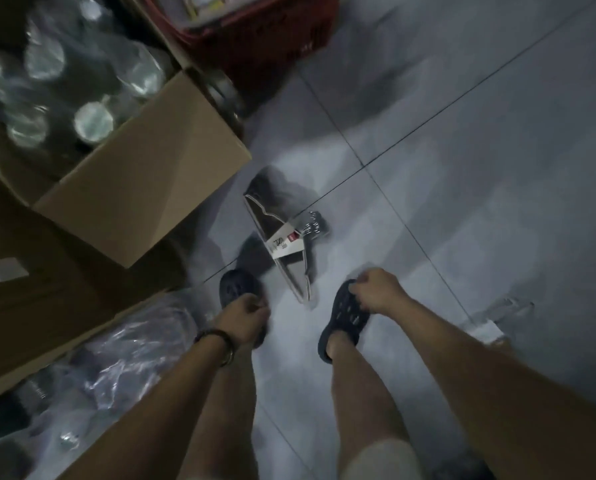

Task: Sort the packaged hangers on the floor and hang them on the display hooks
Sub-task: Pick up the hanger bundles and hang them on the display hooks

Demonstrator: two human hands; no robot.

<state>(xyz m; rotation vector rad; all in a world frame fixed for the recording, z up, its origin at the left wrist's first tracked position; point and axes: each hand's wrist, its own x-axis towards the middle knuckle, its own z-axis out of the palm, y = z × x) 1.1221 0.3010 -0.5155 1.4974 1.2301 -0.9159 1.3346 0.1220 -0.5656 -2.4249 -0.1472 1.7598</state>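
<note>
Head view: triangular packaged hangers (284, 241) lie flat.

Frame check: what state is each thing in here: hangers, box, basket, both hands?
packaged hangers: lying flat on the floor, untouched.
cardboard box: open, flap folded out, shiny wrapped goods inside.
red basket: upright, holding blurred items.
left hand: loosely curled, holding nothing.
right hand: loosely curled, holding nothing.

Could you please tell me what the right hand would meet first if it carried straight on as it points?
Most likely the packaged hangers on the floor: the right hand points down and forward at their near tip. It overlaps the right sandal here, so depth is uncertain.
</note>
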